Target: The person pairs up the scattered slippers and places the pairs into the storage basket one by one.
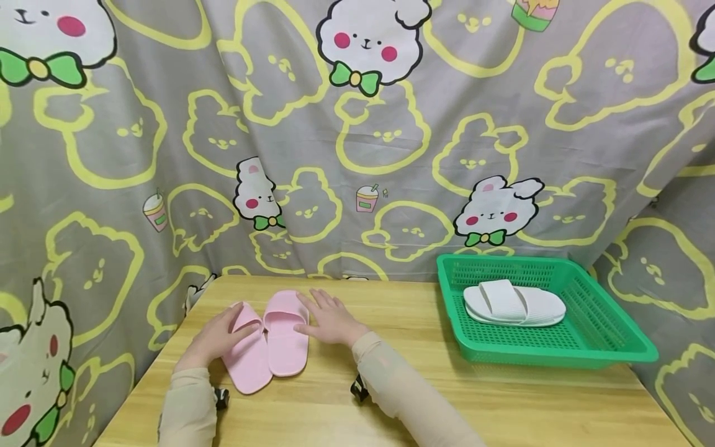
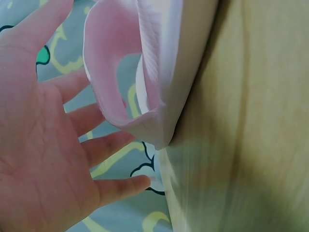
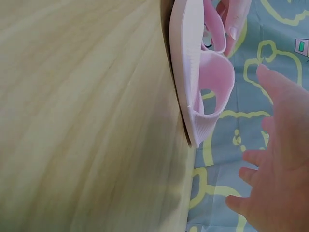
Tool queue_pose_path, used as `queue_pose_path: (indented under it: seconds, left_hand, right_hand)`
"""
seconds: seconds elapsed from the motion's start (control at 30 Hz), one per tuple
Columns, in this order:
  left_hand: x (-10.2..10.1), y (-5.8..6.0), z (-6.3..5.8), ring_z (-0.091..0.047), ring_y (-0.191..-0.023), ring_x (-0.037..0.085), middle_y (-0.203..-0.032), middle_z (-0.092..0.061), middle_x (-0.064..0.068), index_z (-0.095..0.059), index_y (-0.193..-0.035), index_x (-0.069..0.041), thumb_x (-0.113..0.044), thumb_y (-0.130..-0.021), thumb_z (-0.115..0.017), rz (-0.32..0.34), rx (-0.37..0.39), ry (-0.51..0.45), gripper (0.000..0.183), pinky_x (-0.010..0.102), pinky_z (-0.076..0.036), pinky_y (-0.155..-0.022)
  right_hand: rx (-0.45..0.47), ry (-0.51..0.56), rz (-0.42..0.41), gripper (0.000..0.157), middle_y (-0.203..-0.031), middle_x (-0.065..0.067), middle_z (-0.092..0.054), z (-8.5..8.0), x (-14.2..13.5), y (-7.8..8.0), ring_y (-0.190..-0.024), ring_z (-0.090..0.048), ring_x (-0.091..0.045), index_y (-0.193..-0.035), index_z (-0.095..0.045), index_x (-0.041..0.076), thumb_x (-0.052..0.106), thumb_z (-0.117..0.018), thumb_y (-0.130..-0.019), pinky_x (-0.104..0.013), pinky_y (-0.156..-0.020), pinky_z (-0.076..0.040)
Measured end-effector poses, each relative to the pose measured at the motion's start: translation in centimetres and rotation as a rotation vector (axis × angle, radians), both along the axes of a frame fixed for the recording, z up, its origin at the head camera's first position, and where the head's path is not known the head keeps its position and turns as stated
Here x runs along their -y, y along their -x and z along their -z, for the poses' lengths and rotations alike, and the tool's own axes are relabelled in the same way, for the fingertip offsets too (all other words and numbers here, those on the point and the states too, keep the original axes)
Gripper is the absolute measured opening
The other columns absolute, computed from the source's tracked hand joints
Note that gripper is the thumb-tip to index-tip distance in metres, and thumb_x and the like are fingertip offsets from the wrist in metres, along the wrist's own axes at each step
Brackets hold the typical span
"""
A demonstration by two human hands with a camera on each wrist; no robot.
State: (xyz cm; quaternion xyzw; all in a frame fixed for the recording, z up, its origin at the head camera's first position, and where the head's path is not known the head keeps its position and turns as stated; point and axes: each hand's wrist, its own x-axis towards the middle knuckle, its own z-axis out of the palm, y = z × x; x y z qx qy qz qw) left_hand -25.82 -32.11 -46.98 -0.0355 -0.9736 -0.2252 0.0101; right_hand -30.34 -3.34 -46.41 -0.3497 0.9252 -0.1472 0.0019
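Observation:
Two pink slippers lie side by side on the wooden table, toes toward the curtain. Over the outer side of the left pink slipper [image 1: 248,366] is my left hand [image 1: 215,335]; in the left wrist view its fingers [image 2: 113,147] are spread beside the slipper's strap [image 2: 108,63]. My right hand [image 1: 332,320] hovers at the outer side of the right pink slipper [image 1: 287,351], its thumb overlapping that slipper in the head view. The right wrist view shows this hand's fingers [image 3: 256,174] extended, with a gap between them and the strap [image 3: 217,82].
A green plastic basket [image 1: 553,357] stands at the right of the table [image 1: 391,298], holding a pair of white slippers [image 1: 539,307], one overlapping the other. A grey patterned curtain [image 1: 402,236] hangs behind the table and along its sides.

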Motion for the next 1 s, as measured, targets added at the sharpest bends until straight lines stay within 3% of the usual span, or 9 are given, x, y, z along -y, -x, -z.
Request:
queue_pose_path:
  seconds: [0.17, 0.47, 1.0]
  left_hand:
    - [0.3, 0.0, 0.4, -0.031, -0.139, 0.051, -0.153, -0.031, 0.029, -0.030, -0.151, 0.001, -0.063, -0.090, -0.054, -0.001, -0.013, -0.003, 0.092, 0.064, -0.029, -0.111]
    - [0.4, -0.2, 0.0, -0.032, -0.139, 0.051, -0.153, -0.033, 0.028, -0.029, -0.152, -0.002, -0.068, -0.087, -0.053, -0.033, 0.015, -0.004, 0.096, 0.065, -0.030, -0.110]
    - [0.7, -0.6, -0.3, -0.037, -0.135, 0.052, -0.150, -0.039, 0.027, -0.034, -0.151, -0.006, -0.064, -0.082, -0.065, -0.046, 0.023, -0.021, 0.095, 0.067, -0.033, -0.106]
  right_hand:
    - [0.025, -0.025, 0.006, 0.077, -0.164, -0.012, -0.016, 0.0, 0.7, 0.3, -0.151, -0.018, -0.032, -0.158, -0.012, 0.027, 0.065, -0.038, -0.095, -0.055, -0.119, -0.022]
    - [0.067, -0.021, 0.016, 0.076, -0.164, -0.012, -0.013, 0.5, 1.9, 1.7, -0.152, -0.015, -0.032, -0.158, -0.009, 0.028, 0.068, -0.029, -0.096, -0.056, -0.120, -0.019]
    - [0.105, 0.001, 0.005, 0.075, -0.164, -0.014, -0.016, 1.2, 3.8, 2.3, -0.152, -0.015, -0.032, -0.158, -0.009, 0.027, 0.065, -0.031, -0.097, -0.058, -0.120, -0.019]
